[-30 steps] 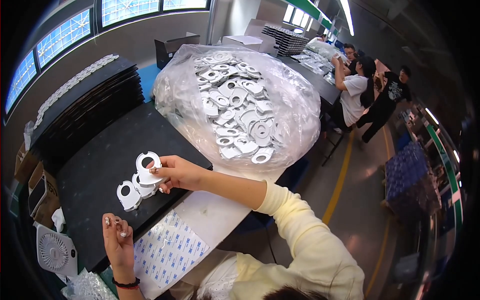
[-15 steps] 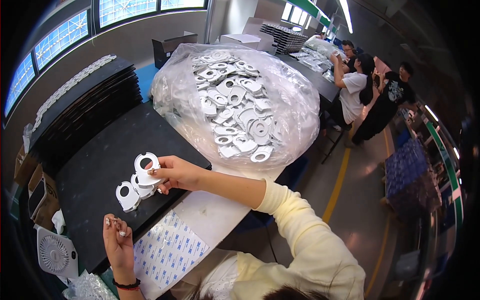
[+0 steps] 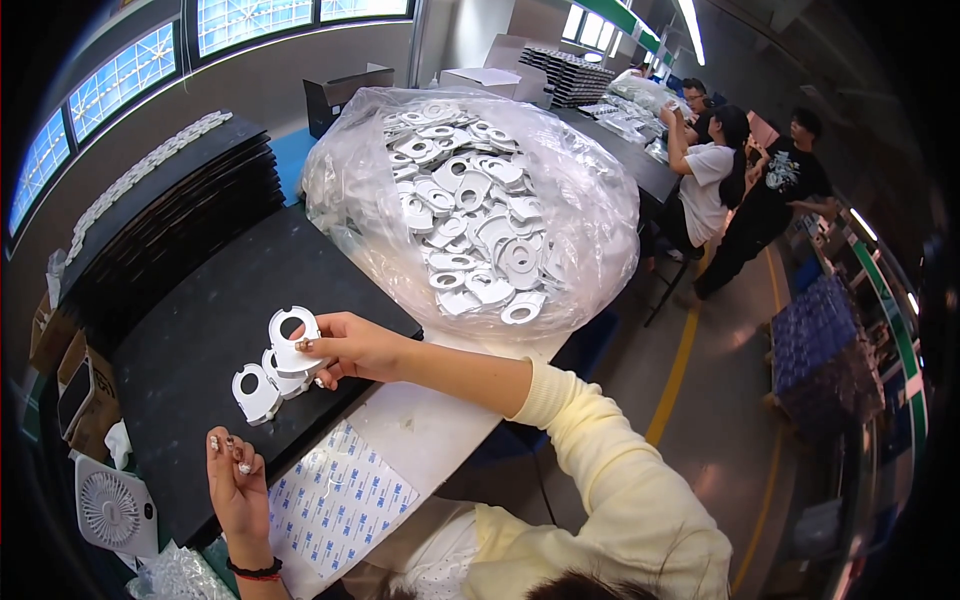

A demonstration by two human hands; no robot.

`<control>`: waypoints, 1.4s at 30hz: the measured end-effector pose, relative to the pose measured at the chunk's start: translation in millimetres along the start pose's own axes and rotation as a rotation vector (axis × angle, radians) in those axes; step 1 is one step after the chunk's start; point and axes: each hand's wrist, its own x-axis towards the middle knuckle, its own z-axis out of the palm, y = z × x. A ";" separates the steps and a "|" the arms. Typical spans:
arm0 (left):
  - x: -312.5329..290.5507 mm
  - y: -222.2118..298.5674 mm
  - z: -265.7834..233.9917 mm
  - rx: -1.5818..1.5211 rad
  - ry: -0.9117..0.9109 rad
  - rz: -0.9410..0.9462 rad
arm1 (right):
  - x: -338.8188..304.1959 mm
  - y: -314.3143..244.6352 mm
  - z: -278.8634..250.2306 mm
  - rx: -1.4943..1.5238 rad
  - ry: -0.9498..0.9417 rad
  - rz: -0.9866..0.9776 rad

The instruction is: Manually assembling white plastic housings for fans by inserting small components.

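My right hand (image 3: 350, 348) grips a white plastic part (image 3: 280, 349) with a round hole, thumb on top and fingers beneath. Under and beside it, two more white parts of the same kind overlap; the nearest one (image 3: 256, 405) lies on the black board (image 3: 200, 330). Lower down, at the board's front edge, my left hand (image 3: 238, 490) is raised with its fingers curled close together. Whether anything small sits between those fingertips is hidden.
A big clear bag (image 3: 590, 220) heaped with white parts stands behind the board. Stacked black boards (image 3: 170, 215) rise at the left. A small white fan (image 3: 115, 505) and a printed backing sheet (image 3: 340, 495) lie near me. Several people (image 3: 715, 170) are at the far right.
My hands and the white parts stay almost still. In the background, the standing person in black has shifted slightly and changed arm position.
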 end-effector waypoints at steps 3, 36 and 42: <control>0.5 -0.2 1.1 -0.001 0.017 0.000 | 0.0 0.1 -0.1 -0.001 0.001 0.000; 1.5 -0.5 1.1 -0.016 -0.003 -0.008 | 0.7 2.1 -1.2 -0.023 -0.002 0.007; 1.4 -0.5 2.4 -0.014 0.011 -0.008 | 0.8 2.2 -0.8 -0.027 0.000 0.007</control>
